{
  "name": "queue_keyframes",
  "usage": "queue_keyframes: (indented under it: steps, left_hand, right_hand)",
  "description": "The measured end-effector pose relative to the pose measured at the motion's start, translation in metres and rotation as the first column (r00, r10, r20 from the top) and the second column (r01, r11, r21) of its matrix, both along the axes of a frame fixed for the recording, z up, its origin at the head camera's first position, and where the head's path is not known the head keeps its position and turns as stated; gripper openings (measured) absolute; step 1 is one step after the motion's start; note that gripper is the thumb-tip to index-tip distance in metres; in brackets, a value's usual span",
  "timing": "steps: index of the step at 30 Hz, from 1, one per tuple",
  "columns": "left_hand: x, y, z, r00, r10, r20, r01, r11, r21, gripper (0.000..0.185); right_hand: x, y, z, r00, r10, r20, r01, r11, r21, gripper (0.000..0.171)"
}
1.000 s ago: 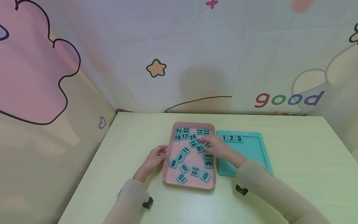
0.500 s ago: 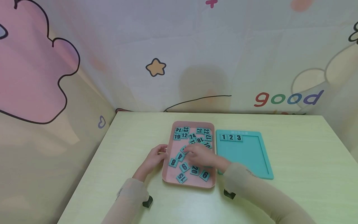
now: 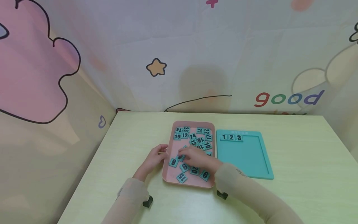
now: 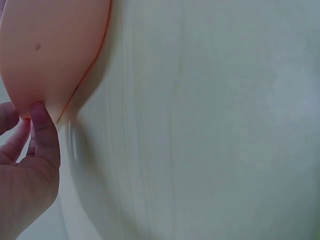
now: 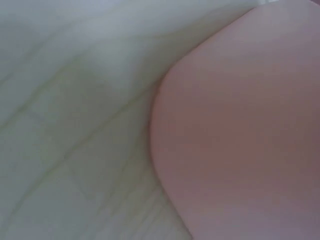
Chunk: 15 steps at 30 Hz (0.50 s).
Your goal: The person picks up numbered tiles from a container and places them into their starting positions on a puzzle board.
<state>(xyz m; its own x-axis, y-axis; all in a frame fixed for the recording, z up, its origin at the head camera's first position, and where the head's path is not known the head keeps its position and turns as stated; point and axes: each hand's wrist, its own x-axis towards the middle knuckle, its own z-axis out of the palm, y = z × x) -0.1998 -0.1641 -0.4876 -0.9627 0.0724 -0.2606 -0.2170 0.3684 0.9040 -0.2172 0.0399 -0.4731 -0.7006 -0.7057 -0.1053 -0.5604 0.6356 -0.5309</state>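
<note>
Teal number tiles lie scattered in a pink tray (image 3: 170,179). My right hand (image 3: 195,157) reaches over the middle of it, fingers curled down at the number 4 tile (image 3: 180,157), with index finger and thumb at its edges. Part of that tile is hidden under the fingers. The number 8 tile (image 3: 173,162) lies just left of it. At the tray's left rim my left hand (image 3: 154,158) holds the edge; in the left wrist view its thumb (image 4: 44,130) lies against the tray wall. The right wrist view shows the tray's outer side but no hand.
Right beside the tray lies a teal board (image 3: 240,158) with a raised frame. Tiles 1 (image 3: 223,137), 2 (image 3: 231,137) and 3 (image 3: 239,137) stand in a row at its top left. Behind the pale table (image 3: 134,124) hangs a printed cloth (image 3: 126,62).
My right hand has moved left and nearer, from the tiles at the tray's right side past number 11 to number 4. My left hand has stayed at the rim.
</note>
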Motion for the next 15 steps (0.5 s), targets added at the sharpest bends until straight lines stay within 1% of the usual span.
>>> queue_keyframes:
  steps: [2, 6, 8, 9, 11, 15]
  left_hand:
    - [0.002, 0.001, 0.005, 1.0, -0.004, 0.01, 0.004, 1.0, 0.004, 0.038]
    - [0.001, 0.0, 0.005, 1.0, -0.015, 0.017, 0.015, 1.0, 0.002, 0.038]
    - [-0.002, -0.001, -0.002, 1.0, -0.008, 0.014, 0.008, 1.0, -0.004, 0.037]
    - [-0.002, -0.001, -0.003, 1.0, -0.004, 0.011, 0.004, 1.0, -0.011, 0.037]
    - [-0.002, -0.001, -0.004, 1.0, 0.004, 0.012, -0.004, 1.0, -0.016, 0.037]
    - [-0.002, -0.001, -0.005, 1.0, 0.008, 0.018, -0.008, 1.0, -0.021, 0.037]
  right_hand:
    - [0.0, -0.001, -0.002, 1.0, -0.013, 0.003, 0.013, 1.0, 0.009, 0.035]
    - [-0.002, -0.001, -0.007, 1.0, -0.023, -0.01, 0.023, 0.999, 0.025, 0.035]
    - [-0.002, -0.001, -0.008, 1.0, -0.021, -0.02, 0.022, 0.999, 0.027, 0.035]
    - [-0.002, -0.001, -0.008, 0.999, -0.022, -0.026, 0.022, 0.999, 0.029, 0.035]
    - [-0.002, -0.001, -0.008, 0.999, -0.027, -0.024, 0.027, 0.999, 0.024, 0.034]
    - [0.001, 0.0, -0.007, 0.999, -0.046, 0.007, 0.046, 0.999, 0.013, 0.035]
